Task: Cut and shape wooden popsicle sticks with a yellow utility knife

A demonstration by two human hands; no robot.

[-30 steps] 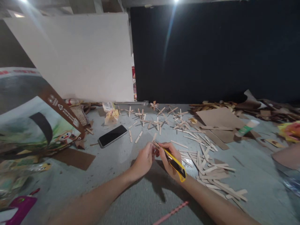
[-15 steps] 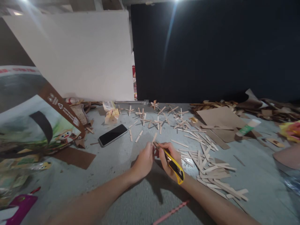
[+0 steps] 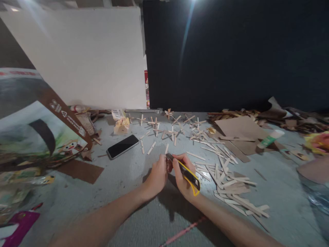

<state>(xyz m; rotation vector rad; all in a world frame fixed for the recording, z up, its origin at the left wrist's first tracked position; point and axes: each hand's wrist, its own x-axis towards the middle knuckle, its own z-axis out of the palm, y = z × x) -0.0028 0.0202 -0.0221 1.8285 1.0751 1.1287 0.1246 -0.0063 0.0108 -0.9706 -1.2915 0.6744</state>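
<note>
My left hand [image 3: 158,176] is closed on a thin wooden craft stick [image 3: 167,149], whose pale end pokes up past the fingers. A yellow and black utility knife [image 3: 189,174] lies in my right hand [image 3: 184,178], fingers wrapped round its body. The knife's front end meets the stick at my left fingertips; the blade itself is too small to make out. Beyond my hands, several sticks crossed into star shapes [image 3: 172,131] stand on the grey table [image 3: 128,209]. A pile of loose craft sticks [image 3: 239,195] lies to the right of my right hand.
A phone [image 3: 122,146] lies left of centre. Brown cardboard [image 3: 238,128] and a glue stick [image 3: 270,139] are at the right. A printed bag [image 3: 38,133] leans at the left. White [image 3: 84,58] and black [image 3: 231,58] panels rise behind. A pink rod [image 3: 182,234] lies near me.
The knife has rolled a little in my right hand, its handle end now slightly higher and further left. Both hands stay together at the stick. The whole view has shifted slightly.
</note>
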